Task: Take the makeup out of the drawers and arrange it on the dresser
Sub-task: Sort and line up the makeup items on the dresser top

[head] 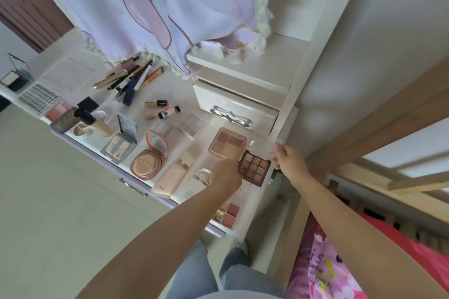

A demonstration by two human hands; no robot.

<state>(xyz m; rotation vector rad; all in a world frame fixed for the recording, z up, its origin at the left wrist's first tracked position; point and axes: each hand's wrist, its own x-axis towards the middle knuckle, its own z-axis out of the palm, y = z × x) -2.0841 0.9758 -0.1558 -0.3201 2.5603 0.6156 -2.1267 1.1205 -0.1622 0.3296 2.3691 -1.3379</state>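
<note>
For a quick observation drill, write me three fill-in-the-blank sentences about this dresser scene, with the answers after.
1. The left hand holds a brown eyeshadow palette with ____ pans.
2. The right hand pinches the palette's clear ____.
3. The round pink compact lies ____, its mirror showing.

Answers: nine; lid; open

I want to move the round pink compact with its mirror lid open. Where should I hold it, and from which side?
Grip the round pink compact by its thick base, pinching the rim from above across its width. The mirror lid stands open on the far side, so come from the dresser's front edge and avoid lifting by the lid.
</note>
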